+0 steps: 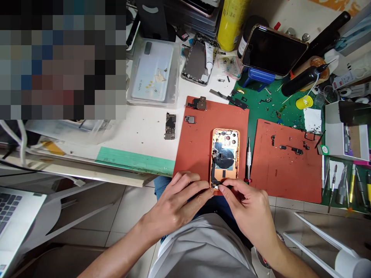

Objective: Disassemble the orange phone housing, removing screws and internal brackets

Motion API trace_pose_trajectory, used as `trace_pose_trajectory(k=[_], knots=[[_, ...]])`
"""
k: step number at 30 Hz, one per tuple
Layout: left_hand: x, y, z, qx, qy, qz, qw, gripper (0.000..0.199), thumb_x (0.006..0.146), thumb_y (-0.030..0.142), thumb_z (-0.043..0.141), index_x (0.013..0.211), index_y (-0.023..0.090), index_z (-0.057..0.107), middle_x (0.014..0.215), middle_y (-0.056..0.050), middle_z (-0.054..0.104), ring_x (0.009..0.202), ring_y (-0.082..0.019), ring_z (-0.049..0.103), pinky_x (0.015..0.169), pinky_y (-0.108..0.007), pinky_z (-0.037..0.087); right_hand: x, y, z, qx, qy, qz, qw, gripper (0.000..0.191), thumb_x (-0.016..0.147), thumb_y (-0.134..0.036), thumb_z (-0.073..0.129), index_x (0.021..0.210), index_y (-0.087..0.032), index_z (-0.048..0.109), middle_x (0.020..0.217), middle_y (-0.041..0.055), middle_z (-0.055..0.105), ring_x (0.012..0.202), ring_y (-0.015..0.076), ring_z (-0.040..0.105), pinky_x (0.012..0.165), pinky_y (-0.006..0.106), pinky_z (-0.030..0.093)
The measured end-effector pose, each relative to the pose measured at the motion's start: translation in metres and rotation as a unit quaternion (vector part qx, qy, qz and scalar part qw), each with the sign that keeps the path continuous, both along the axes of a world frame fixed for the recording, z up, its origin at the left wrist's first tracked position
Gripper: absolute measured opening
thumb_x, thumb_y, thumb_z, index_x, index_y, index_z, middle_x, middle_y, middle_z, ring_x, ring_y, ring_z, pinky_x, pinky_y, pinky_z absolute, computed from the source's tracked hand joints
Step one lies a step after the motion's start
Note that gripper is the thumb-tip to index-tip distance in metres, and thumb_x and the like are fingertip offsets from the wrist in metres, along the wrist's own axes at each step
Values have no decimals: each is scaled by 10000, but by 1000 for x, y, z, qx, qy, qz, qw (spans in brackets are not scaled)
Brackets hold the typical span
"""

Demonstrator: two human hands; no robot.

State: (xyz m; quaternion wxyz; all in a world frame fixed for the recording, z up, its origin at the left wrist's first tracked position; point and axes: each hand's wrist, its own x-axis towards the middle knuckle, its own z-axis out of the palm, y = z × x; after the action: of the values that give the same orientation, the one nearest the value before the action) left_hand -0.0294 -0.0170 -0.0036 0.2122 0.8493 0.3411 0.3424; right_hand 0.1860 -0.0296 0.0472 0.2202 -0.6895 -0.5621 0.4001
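An opened orange phone housing lies on a red-orange silicone mat, with a round black charging coil inside it. My left hand grips the housing's lower left corner. My right hand pinches a small dark flex part at the housing's bottom edge, and my fingers partly hide it. A precision screwdriver lies to the right of the housing. A bare logic board rests on the white table to the left of the mat.
A second red-orange mat holds scattered small parts and screws. Behind stand a vivo phone in a plastic box, a stripped phone frame, a yellow bottle and a dark-screened phone. Tools lie at right; a laptop sits lower left.
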Motion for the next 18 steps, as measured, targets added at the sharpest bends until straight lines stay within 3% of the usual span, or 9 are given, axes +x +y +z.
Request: trace_pose_trajectory(k=[6, 11, 18], knots=[[1, 1, 2, -2, 9, -2, 1000, 286, 961, 42, 754, 1226, 137, 708, 1122, -80, 781, 1015, -238, 603, 890, -409, 473, 0, 2, -1, 17, -21, 29, 999, 180, 1003, -299, 645, 923, -242, 794, 619, -57, 684, 451, 94, 508, 438, 254, 323], [3, 2, 5, -3, 13, -5, 1000, 258, 976, 56, 743, 1218, 135, 703, 1114, -68, 786, 1015, -232, 600, 898, -400, 471, 2, 3, -1, 29, -35, 52, 998, 167, 999, -276, 642, 927, -243, 789, 625, -63, 676, 474, 96, 521, 486, 247, 367], [4, 5, 6, 27, 28, 2, 999, 274, 989, 87, 738, 1257, 136, 713, 1093, -75, 793, 1008, -233, 622, 883, -404, 487, 4, 11, 0, -19, -26, 57, 998, 202, 994, -323, 633, 902, -246, 795, 612, -59, 661, 462, 93, 441, 504, 257, 349]])
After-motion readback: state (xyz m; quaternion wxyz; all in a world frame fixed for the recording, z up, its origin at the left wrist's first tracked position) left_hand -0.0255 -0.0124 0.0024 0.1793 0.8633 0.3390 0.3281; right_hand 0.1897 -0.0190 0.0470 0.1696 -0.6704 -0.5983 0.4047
